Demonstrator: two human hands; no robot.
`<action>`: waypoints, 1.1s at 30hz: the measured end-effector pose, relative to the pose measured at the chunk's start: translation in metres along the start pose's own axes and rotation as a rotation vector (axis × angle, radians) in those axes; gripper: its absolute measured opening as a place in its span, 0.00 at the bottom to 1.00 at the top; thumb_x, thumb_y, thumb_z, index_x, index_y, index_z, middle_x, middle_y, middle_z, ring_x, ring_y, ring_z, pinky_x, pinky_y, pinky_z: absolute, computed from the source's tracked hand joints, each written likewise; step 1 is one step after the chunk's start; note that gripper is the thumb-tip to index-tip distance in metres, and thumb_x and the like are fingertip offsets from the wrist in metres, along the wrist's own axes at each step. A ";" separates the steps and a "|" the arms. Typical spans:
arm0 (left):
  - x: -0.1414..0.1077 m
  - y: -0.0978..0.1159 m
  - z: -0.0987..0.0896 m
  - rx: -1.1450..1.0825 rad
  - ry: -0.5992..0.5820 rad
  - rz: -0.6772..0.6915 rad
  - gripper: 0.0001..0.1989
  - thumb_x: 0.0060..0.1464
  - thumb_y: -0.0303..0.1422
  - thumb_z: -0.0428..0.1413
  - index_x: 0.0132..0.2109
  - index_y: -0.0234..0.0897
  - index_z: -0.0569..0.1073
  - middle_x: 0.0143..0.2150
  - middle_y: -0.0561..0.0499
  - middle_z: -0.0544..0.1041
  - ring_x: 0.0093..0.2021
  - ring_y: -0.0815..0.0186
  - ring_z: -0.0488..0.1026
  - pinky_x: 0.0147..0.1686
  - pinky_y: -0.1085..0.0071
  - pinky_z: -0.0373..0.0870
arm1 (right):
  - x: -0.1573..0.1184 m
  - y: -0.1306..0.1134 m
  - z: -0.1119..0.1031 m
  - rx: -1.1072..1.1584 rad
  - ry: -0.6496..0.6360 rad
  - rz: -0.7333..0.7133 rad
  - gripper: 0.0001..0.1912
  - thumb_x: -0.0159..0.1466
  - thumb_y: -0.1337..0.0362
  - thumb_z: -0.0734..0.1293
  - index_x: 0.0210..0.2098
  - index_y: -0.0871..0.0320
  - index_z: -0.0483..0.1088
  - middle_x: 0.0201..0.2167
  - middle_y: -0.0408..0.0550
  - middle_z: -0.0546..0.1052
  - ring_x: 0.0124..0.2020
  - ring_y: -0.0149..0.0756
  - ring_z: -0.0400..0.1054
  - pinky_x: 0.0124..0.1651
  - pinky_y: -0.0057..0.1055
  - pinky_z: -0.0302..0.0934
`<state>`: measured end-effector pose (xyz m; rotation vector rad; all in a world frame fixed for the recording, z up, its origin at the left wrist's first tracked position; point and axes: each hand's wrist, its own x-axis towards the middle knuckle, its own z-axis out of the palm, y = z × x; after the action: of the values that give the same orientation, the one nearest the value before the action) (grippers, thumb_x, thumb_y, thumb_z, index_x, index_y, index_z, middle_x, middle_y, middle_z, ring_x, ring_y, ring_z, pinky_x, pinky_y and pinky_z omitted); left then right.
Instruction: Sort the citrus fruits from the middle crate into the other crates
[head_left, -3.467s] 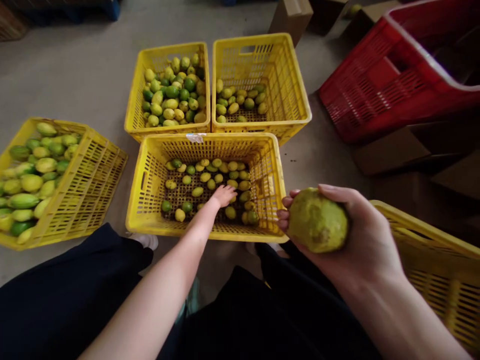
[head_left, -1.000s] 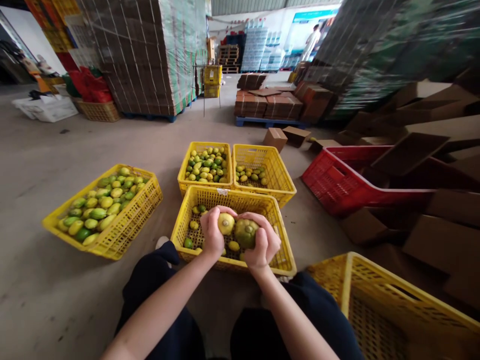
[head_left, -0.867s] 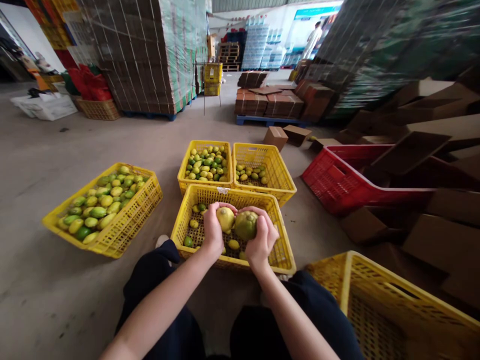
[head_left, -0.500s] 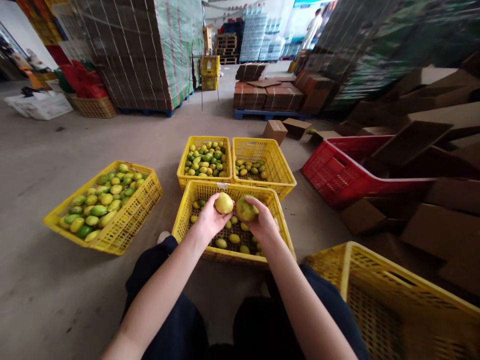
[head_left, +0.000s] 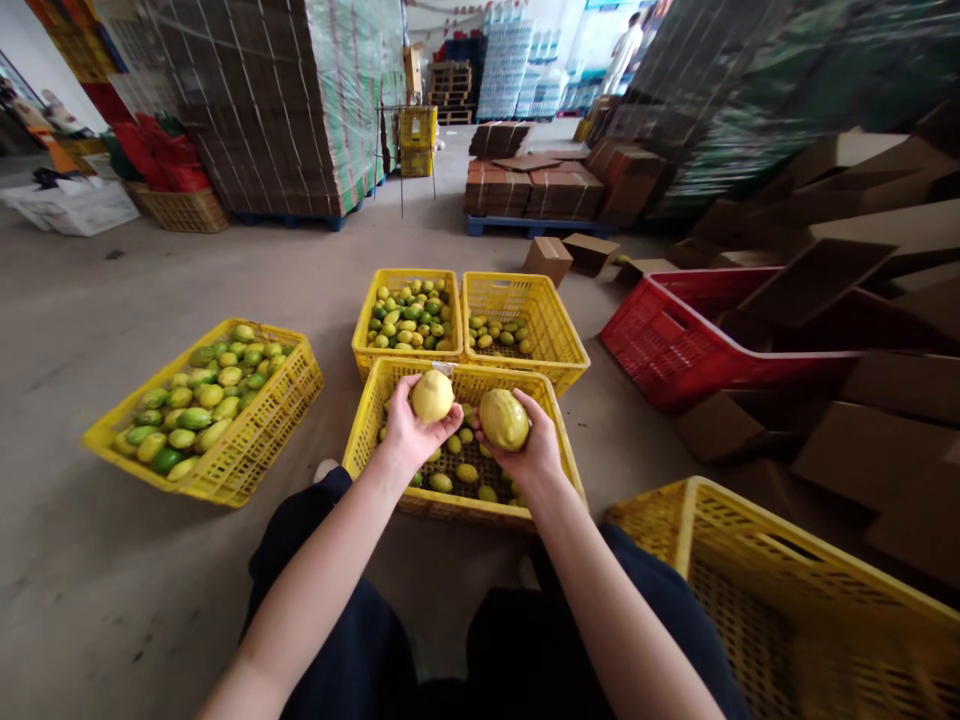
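Note:
In my left hand (head_left: 411, 432) rests a smooth pale yellow lemon (head_left: 433, 397), the fingers curled round its side. My right hand (head_left: 538, 450) grips a bumpier, greenish-yellow lemon (head_left: 504, 420), thumb along its right edge. The two fruits are held apart, over a yellow plastic crate (head_left: 365, 425) with several lemons scattered on its bottom. My hands and forearms hide part of those lemons. Just behind stand two more yellow crates: the left one (head_left: 364, 355) is heaped with green and yellow lemons, the right one (head_left: 562, 340) holds a smaller group at its left.
A tilted yellow crate (head_left: 262, 445) full of lemons is at the left. Near my right knee stands another yellow crate (head_left: 694, 520). A red crate (head_left: 652, 350) and loose cardboard boxes (head_left: 877, 440) crowd the right. Wrapped pallet stacks (head_left: 255, 110) and a distant person (head_left: 622, 55) are behind.
My hands have moved apart, the left one slightly left and up. The right hand has turned its lemon so that more of the fruit's surface faces me.

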<state>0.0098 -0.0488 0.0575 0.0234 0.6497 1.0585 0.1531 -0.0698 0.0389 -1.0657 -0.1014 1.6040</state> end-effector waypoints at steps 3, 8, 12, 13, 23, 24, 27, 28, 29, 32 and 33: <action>0.004 -0.001 -0.001 0.035 -0.010 -0.031 0.13 0.56 0.33 0.47 0.39 0.29 0.73 0.28 0.44 0.75 0.29 0.65 0.72 0.28 0.70 0.74 | 0.005 0.001 -0.002 0.016 -0.020 -0.019 0.13 0.63 0.57 0.61 0.29 0.59 0.71 0.21 0.49 0.77 0.19 0.34 0.70 0.21 0.28 0.67; 0.006 -0.004 -0.003 0.156 -0.032 -0.020 0.14 0.58 0.34 0.46 0.40 0.30 0.74 0.31 0.44 0.77 0.27 0.67 0.73 0.24 0.74 0.74 | 0.003 0.000 0.000 -0.001 -0.007 -0.054 0.12 0.64 0.57 0.62 0.31 0.58 0.71 0.22 0.45 0.78 0.20 0.33 0.71 0.22 0.28 0.68; 0.004 -0.004 -0.004 0.171 -0.059 -0.012 0.12 0.55 0.38 0.53 0.34 0.32 0.72 0.27 0.51 0.74 0.21 0.74 0.69 0.17 0.81 0.68 | -0.007 -0.002 0.003 -0.027 0.029 -0.074 0.09 0.60 0.58 0.65 0.30 0.58 0.70 0.21 0.42 0.76 0.20 0.33 0.70 0.21 0.29 0.68; 0.004 -0.004 -0.004 0.157 -0.072 -0.018 0.11 0.55 0.38 0.53 0.33 0.32 0.72 0.26 0.51 0.73 0.20 0.75 0.68 0.17 0.82 0.67 | -0.009 -0.002 0.003 -0.026 0.014 -0.071 0.07 0.59 0.60 0.66 0.29 0.58 0.69 0.21 0.42 0.76 0.20 0.32 0.70 0.21 0.28 0.67; 0.008 -0.007 -0.003 0.136 -0.048 -0.066 0.14 0.60 0.37 0.48 0.33 0.31 0.70 0.25 0.50 0.70 0.19 0.75 0.66 0.16 0.81 0.68 | -0.005 -0.001 -0.004 0.019 -0.170 0.102 0.18 0.63 0.57 0.56 0.33 0.62 0.71 0.23 0.53 0.77 0.22 0.37 0.72 0.22 0.29 0.67; 0.009 -0.007 -0.003 0.112 -0.023 -0.071 0.14 0.60 0.36 0.46 0.33 0.31 0.70 0.25 0.50 0.70 0.20 0.74 0.66 0.16 0.81 0.67 | -0.003 0.000 -0.005 0.022 -0.159 0.109 0.18 0.64 0.57 0.55 0.33 0.61 0.71 0.23 0.53 0.77 0.22 0.37 0.72 0.22 0.29 0.67; 0.013 -0.009 -0.005 0.041 0.079 -0.078 0.15 0.62 0.35 0.44 0.35 0.31 0.70 0.25 0.48 0.71 0.21 0.73 0.68 0.17 0.81 0.68 | 0.002 0.003 -0.005 0.043 -0.149 0.101 0.16 0.64 0.56 0.56 0.32 0.59 0.70 0.25 0.52 0.77 0.24 0.37 0.72 0.24 0.31 0.68; 0.015 -0.010 -0.006 0.026 0.118 -0.066 0.15 0.62 0.35 0.44 0.36 0.31 0.70 0.26 0.47 0.72 0.23 0.71 0.69 0.18 0.80 0.69 | 0.003 0.004 -0.005 0.055 -0.142 0.092 0.15 0.64 0.56 0.56 0.32 0.58 0.70 0.25 0.51 0.77 0.25 0.37 0.72 0.25 0.31 0.68; 0.017 -0.012 -0.006 0.017 0.154 -0.047 0.14 0.63 0.35 0.44 0.37 0.31 0.70 0.27 0.46 0.72 0.25 0.70 0.70 0.20 0.78 0.71 | 0.004 0.005 -0.005 0.070 -0.130 0.081 0.14 0.64 0.57 0.57 0.32 0.58 0.69 0.25 0.51 0.77 0.26 0.38 0.72 0.26 0.32 0.69; 0.020 -0.014 -0.006 0.013 0.189 0.000 0.14 0.63 0.37 0.45 0.39 0.32 0.69 0.30 0.45 0.73 0.30 0.66 0.74 0.26 0.72 0.77 | 0.004 0.006 -0.004 0.116 -0.071 0.063 0.12 0.64 0.60 0.57 0.33 0.58 0.69 0.25 0.50 0.77 0.28 0.39 0.72 0.29 0.35 0.71; 0.020 -0.014 -0.005 0.018 0.166 0.007 0.13 0.63 0.37 0.46 0.39 0.32 0.68 0.31 0.45 0.73 0.32 0.65 0.74 0.27 0.71 0.77 | 0.004 0.006 -0.003 0.134 -0.048 0.061 0.12 0.64 0.60 0.57 0.34 0.58 0.69 0.25 0.49 0.77 0.28 0.38 0.73 0.30 0.36 0.71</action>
<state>0.0248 -0.0411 0.0393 -0.0466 0.8097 1.0683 0.1515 -0.0702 0.0316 -0.9342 0.0066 1.6676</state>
